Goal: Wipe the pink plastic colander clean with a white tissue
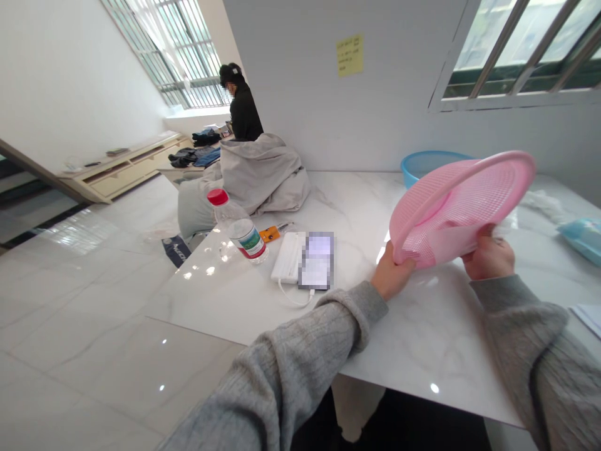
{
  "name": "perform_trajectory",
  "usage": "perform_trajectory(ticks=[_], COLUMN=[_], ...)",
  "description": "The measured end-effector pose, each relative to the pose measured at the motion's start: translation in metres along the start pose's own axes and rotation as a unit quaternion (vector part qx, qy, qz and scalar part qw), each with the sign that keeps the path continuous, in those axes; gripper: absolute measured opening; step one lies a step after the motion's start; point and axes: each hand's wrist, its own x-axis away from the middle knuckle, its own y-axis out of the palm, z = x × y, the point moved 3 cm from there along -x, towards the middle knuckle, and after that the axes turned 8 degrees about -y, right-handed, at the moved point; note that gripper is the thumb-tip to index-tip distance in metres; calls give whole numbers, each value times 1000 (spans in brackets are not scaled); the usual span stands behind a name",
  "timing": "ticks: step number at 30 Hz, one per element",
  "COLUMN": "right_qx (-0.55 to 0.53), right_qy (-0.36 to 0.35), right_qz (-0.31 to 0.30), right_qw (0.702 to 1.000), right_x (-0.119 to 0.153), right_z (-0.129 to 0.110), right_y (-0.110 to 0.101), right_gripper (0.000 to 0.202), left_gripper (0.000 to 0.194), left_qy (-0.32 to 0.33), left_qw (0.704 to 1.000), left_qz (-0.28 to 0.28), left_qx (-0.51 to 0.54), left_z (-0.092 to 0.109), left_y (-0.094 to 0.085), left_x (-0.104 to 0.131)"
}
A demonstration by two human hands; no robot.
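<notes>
A pink mesh basket is tilted up above the white marble-patterned table, its round opening turned to the right. My left hand is closed on its lower left rim, thumb on top. My right hand is closed at the basket's lower right side, holding the end of a pale, thin sheet that looks like a wipe and lies against the mesh. Some of the right fingers are hidden. Behind the basket stands a blue basin, partly covered by it.
Left on the table are a red-capped bottle, a white power bank cabled to a phone, an orange item and a grey cloth heap. A blue packet lies right. Farther back is a person in black.
</notes>
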Motion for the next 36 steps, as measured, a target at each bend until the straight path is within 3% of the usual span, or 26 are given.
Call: perform_trajectory(ticks=[5,10,16,25,31,36], right_qx=[-32,-4,29,70,111,138], right_qy=[81,138,168,141,156,187], right_qz=[-65,-105,-79,-126,-167,-207], right_qw=[994,985,982,979,967,950], right_x=[17,20,20,22,20,22], right_z=[11,26,29,32,32,28], right_y=[11,11,7,5,2,3], right_gripper=[27,20,17,19,29,30], left_gripper=[68,25,64,48,74,67], left_qy=[14,-54,-80,-58,-51,-28], left_qw=[999,998,988,986,985,989], left_qz=[-14,39,58,75,87,79], left_qx=[28,19,121,140,140,119], left_z=[-1,-2,8,25,18,13], left_y=[6,5,9,7,4,1], left_x=[0,-4,0,9,3,1])
